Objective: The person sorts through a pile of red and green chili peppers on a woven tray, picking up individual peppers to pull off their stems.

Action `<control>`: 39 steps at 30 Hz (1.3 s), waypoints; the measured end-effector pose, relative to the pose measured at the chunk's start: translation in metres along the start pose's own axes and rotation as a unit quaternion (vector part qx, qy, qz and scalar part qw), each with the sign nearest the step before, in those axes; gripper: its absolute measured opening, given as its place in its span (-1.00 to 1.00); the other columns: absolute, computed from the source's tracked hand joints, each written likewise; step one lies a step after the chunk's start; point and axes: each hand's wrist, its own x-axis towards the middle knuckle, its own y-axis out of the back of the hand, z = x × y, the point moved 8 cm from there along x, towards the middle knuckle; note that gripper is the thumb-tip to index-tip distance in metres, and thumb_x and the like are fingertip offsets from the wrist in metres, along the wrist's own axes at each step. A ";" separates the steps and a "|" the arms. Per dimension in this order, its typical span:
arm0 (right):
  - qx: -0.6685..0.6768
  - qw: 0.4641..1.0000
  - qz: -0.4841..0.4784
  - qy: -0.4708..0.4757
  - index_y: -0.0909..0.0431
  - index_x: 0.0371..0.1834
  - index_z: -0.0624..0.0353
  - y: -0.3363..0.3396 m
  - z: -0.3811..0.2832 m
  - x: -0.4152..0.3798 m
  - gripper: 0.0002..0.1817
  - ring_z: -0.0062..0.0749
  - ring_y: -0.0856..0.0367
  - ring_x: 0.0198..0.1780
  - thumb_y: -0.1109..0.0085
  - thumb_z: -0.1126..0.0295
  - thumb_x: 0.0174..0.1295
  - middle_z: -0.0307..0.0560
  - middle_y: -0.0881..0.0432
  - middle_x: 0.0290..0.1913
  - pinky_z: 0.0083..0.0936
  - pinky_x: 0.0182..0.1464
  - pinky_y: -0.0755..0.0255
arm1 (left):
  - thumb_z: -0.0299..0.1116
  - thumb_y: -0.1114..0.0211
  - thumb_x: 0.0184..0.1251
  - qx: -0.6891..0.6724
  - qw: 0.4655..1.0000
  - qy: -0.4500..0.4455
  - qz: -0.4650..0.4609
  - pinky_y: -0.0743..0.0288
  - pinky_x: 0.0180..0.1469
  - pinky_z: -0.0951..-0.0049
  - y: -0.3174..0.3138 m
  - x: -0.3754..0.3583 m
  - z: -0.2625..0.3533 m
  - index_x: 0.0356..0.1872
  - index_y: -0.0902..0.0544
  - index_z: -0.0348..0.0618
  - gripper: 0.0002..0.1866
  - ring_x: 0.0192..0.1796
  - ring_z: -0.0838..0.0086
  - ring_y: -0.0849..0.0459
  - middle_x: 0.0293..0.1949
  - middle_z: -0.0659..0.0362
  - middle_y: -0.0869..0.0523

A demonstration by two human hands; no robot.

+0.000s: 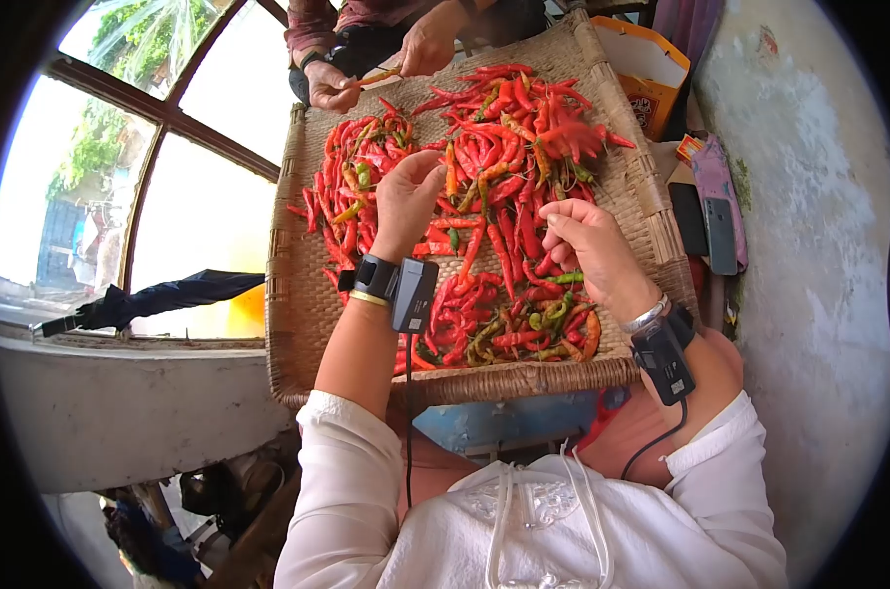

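Red chili peppers [504, 231], with some orange and green ones, lie in heaps on a woven tray [298, 285]. My left hand [407, 204] is over the left-middle part of the heaps, its fingers bent and drawn together beside an orange pepper [452, 175]. Whatever its fingertips grip, if anything, is hidden. To the right, my right hand [594, 247] hovers above the peppers with thumb and index finger pinched and the other fingers curled. Anything between those fingertips is too small to name. Both wrists carry a strapped black device.
Across the tray, another person's hands [428, 41] hold a thin orange-red pepper. A folded umbrella [170, 297] lies on the window sill at left. On the right are an orange bag [651, 61], a phone [721, 236] and a wall [808, 294].
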 end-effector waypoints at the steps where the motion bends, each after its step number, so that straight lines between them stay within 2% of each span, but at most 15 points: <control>1: 0.016 1.000 -0.002 -0.001 -0.50 -0.24 0.16 -0.001 -0.001 -0.001 -0.86 -0.73 -0.41 -0.58 -0.01 0.38 0.21 -0.29 -0.51 -0.52 -0.79 -0.52 -0.30 | -0.32 -0.29 0.10 0.152 0.987 -0.039 0.029 -0.42 -0.07 0.40 0.017 0.003 -0.004 -0.07 -0.54 -0.22 -0.64 -0.18 0.38 -0.56 -0.23 0.10 -0.63; 2: 0.018 1.000 0.000 0.000 -0.50 -0.24 0.16 0.000 0.000 -0.002 -0.86 -0.73 -0.41 -0.58 -0.01 0.38 0.21 -0.29 -0.51 -0.52 -0.79 -0.52 -0.30 | -0.30 -0.31 0.05 0.299 0.949 -0.077 0.058 -0.38 0.01 0.32 0.031 0.004 -0.008 -0.07 -0.55 -0.18 -0.61 -0.09 0.27 -0.53 -0.20 0.06 -0.60; 6: 0.019 0.999 -0.029 -0.002 -0.48 -0.20 0.14 -0.007 0.007 0.001 -0.85 -0.79 -0.43 -0.59 -0.02 0.36 0.22 -0.33 -0.53 -0.52 -0.82 -0.52 -0.30 | -0.21 -0.34 -0.04 0.438 0.891 -0.072 0.092 -0.28 0.11 0.17 0.061 0.005 -0.036 -0.01 -0.53 -0.09 -0.51 0.09 0.06 -0.36 -0.02 -0.03 -0.49; 9: 0.009 0.999 -0.043 -0.011 -0.48 -0.20 0.14 -0.010 0.009 0.001 -0.84 -0.78 -0.44 -0.58 -0.02 0.36 0.21 -0.32 -0.54 -0.52 -0.81 -0.52 -0.30 | -0.11 -0.42 -0.20 0.533 0.844 -0.059 0.003 -0.29 0.10 0.09 0.050 0.009 -0.050 0.11 -0.43 0.16 -0.31 0.17 -0.05 -0.24 0.21 -0.01 -0.25; 12: 0.014 0.999 -0.046 -0.010 -0.48 -0.19 0.15 -0.011 0.009 0.002 -0.84 -0.77 -0.43 -0.58 -0.02 0.36 0.21 -0.31 -0.53 -0.52 -0.81 -0.51 -0.30 | -0.11 -0.43 -0.25 0.585 0.805 -0.070 -0.060 -0.33 0.07 0.06 0.035 0.013 -0.049 0.12 -0.42 0.23 -0.27 0.19 -0.08 -0.21 0.25 0.01 -0.19; 13: 0.014 0.999 -0.042 -0.007 -0.49 -0.21 0.18 -0.011 0.008 0.001 -0.84 -0.74 -0.43 -0.57 -0.02 0.37 0.21 -0.29 -0.53 -0.52 -0.80 -0.51 -0.31 | -0.15 -0.41 -0.22 0.583 0.804 -0.103 -0.056 -0.40 0.00 0.04 0.032 0.014 -0.048 0.10 -0.42 0.23 -0.32 0.13 -0.08 -0.27 0.24 0.05 -0.20; 16: 0.004 0.999 -0.034 -0.020 -0.49 -0.22 0.20 -0.011 0.009 0.000 -0.84 -0.72 -0.42 -0.56 -0.01 0.38 0.21 -0.28 -0.52 -0.52 -0.79 -0.50 -0.30 | -0.23 -0.37 -0.16 0.587 0.799 -0.045 -0.120 -0.45 -0.08 0.08 0.026 0.022 -0.057 0.03 -0.46 0.19 -0.43 0.06 -0.03 -0.34 0.18 0.08 -0.26; 17: -0.006 0.999 -0.030 -0.029 -0.49 -0.23 0.19 -0.010 0.010 0.000 -0.84 -0.73 -0.43 -0.56 0.00 0.37 0.21 -0.29 -0.52 -0.53 -0.80 -0.50 -0.29 | -0.35 -0.30 -0.12 0.585 0.802 -0.058 -0.109 -0.46 -0.11 0.15 0.025 0.021 -0.053 -0.08 -0.52 0.15 -0.56 -0.03 0.00 -0.39 0.09 0.12 -0.34; 21: 0.002 0.999 -0.033 -0.019 -0.49 -0.22 0.17 -0.008 0.010 0.002 -0.84 -0.74 -0.43 -0.55 0.00 0.37 0.21 -0.31 -0.52 -0.53 -0.80 -0.50 -0.28 | -0.46 -0.21 -0.12 0.560 0.808 -0.126 -0.131 -0.40 -0.05 0.30 0.029 0.008 -0.054 -0.23 -0.60 0.10 -0.67 -0.10 0.07 -0.41 -0.04 0.18 -0.46; 25: -0.012 0.999 -0.038 -0.028 -0.47 -0.19 0.15 -0.010 0.014 0.004 -0.84 -0.77 -0.42 -0.58 0.00 0.37 0.22 -0.32 -0.52 -0.52 -0.83 -0.52 -0.29 | -0.52 -0.16 -0.10 0.510 0.829 -0.174 -0.149 -0.37 -0.03 0.30 0.033 -0.017 -0.051 -0.29 -0.62 0.04 -0.71 -0.10 0.16 -0.43 -0.08 0.20 -0.49; 29: -0.014 0.999 -0.045 -0.017 -0.47 -0.19 0.15 -0.008 0.014 0.004 -0.84 -0.78 -0.43 -0.58 0.00 0.36 0.23 -0.32 -0.52 -0.52 -0.82 -0.52 -0.30 | -0.53 -0.17 -0.15 0.463 0.841 -0.209 -0.187 -0.33 0.00 0.33 0.028 -0.044 -0.046 -0.30 -0.60 -0.07 -0.72 -0.07 0.27 -0.45 -0.09 0.19 -0.50; 32: -0.021 0.999 -0.039 -0.014 -0.47 -0.19 0.15 -0.007 0.013 0.002 -0.84 -0.79 -0.42 -0.58 0.00 0.35 0.23 -0.33 -0.52 -0.52 -0.82 -0.52 -0.31 | -0.52 -0.19 -0.15 0.462 0.837 -0.200 -0.213 -0.33 0.04 0.29 0.025 -0.059 -0.035 -0.24 -0.57 -0.11 -0.69 -0.02 0.21 -0.45 -0.07 0.15 -0.50; 33: -0.026 0.999 -0.037 -0.013 -0.47 -0.19 0.14 -0.007 0.013 0.003 -0.84 -0.80 -0.42 -0.59 0.00 0.35 0.23 -0.34 -0.52 -0.52 -0.82 -0.53 -0.30 | -0.51 -0.19 -0.14 0.449 0.849 -0.167 -0.225 -0.34 0.02 0.30 0.026 -0.062 -0.033 -0.26 -0.58 -0.12 -0.70 -0.03 0.21 -0.46 -0.07 0.13 -0.51; 36: -0.037 0.998 -0.040 -0.015 -0.47 -0.19 0.14 -0.008 0.014 0.004 -0.83 -0.81 -0.41 -0.60 0.01 0.34 0.23 -0.35 -0.52 -0.52 -0.83 -0.55 -0.29 | -0.51 -0.19 -0.14 0.399 0.869 -0.174 -0.234 -0.35 0.00 0.31 0.024 -0.074 -0.010 -0.29 -0.59 -0.14 -0.73 -0.07 0.21 -0.49 -0.09 0.14 -0.53; 39: -0.036 0.998 -0.042 -0.010 -0.49 -0.22 0.17 -0.008 0.013 0.004 -0.84 -0.75 -0.42 -0.59 0.01 0.36 0.22 -0.30 -0.52 -0.52 -0.78 -0.54 -0.29 | -0.48 -0.21 -0.04 0.382 0.881 -0.168 -0.222 -0.36 -0.03 0.32 0.020 -0.084 -0.003 -0.31 -0.60 -0.17 -0.80 -0.12 0.23 -0.52 -0.17 0.15 -0.59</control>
